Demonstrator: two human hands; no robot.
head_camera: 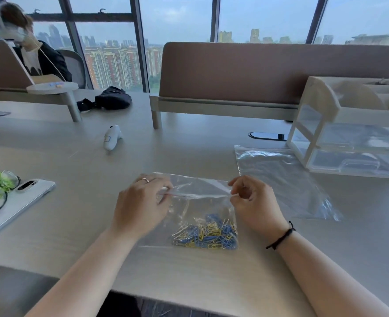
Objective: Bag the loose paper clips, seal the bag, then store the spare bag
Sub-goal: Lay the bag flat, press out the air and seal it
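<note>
- Left hand [141,207], right hand [254,202]: each grip pinching an end of the zip-lock bag's [200,216] mouth.
- Paper clips [206,235]: inside, near bench [189,282] front edge.
- Sealing: press strip end to end.
- Spare bag [285,179]: flat, rightward.

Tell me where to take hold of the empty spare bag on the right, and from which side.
Take the spare bag by its near right corner, coming in from the right with the right hand. It lies flat and limp on the desk, so pinching a corner should lift it most easily. Its far end lies close against the drawer organizer, leaving little room there, and the clip bag lies to its left.
</note>
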